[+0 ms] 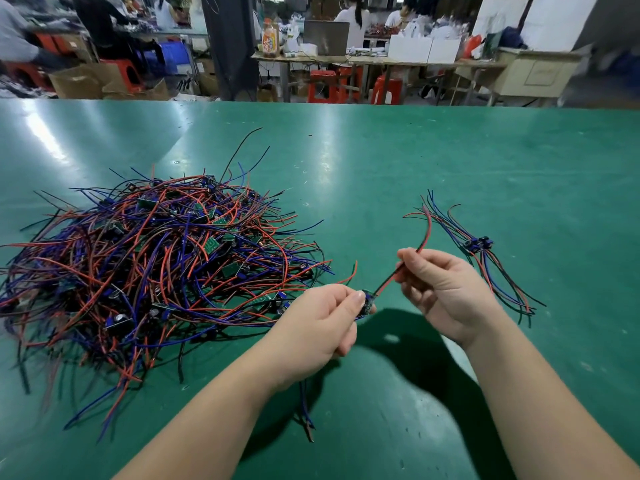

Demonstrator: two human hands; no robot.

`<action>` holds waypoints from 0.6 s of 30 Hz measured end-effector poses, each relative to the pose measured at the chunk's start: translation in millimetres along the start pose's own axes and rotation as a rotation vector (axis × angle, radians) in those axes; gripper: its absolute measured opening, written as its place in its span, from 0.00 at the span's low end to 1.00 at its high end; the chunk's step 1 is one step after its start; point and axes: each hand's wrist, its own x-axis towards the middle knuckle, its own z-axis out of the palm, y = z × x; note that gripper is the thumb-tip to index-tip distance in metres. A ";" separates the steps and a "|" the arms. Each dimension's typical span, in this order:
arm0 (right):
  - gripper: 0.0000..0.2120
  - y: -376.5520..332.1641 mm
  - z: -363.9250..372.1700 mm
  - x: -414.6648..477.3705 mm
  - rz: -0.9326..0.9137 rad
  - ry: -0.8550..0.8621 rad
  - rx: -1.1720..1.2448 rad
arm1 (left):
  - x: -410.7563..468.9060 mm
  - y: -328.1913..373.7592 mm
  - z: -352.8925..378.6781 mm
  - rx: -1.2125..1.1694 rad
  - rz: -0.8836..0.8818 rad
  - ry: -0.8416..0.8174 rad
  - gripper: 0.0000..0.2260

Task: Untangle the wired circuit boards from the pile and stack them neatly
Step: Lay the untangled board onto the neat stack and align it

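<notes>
Fingers [347, 336] of my left hand [322, 327] pinch a small circuit board [367, 304] above the green table [398, 161]. Its red wire [423, 239] slants up and right, gripped in my right hand [440, 289]. Farther off, the tangled pile [156, 265] lies left and the stack [478, 244] right, its wires running diagonally.

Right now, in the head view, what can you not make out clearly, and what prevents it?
All in the head view:
- circuit board: mostly covered by the left hand; its parts are unreadable.
- pile: boards buried in the tangle, left side cut by the frame edge; uncountable.
- stack: boards too small to count.
- red wire: its middle hidden inside the right hand.
</notes>
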 end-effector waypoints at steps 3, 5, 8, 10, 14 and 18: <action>0.06 -8.6 -10.1 3.8 -0.031 0.049 0.082 | -1.8 2.2 1.7 0.007 -0.010 -0.057 0.16; 0.06 -13.4 -15.4 6.1 -0.048 0.100 0.168 | -2.6 3.3 2.1 -0.002 -0.013 -0.084 0.15; 0.02 -18.2 -20.1 7.9 -0.065 0.164 0.233 | -3.8 5.1 2.9 -0.001 -0.015 -0.115 0.14; 0.02 -17.6 -20.1 7.7 -0.053 0.172 0.208 | -4.4 5.1 3.2 0.010 -0.027 -0.132 0.13; 0.07 -18.8 -22.3 7.6 -0.037 0.248 0.130 | -5.0 5.0 1.3 0.193 -0.002 -0.114 0.12; 0.09 -18.0 -26.3 6.6 -0.033 0.293 0.067 | -5.9 1.7 -0.3 0.508 0.055 -0.063 0.09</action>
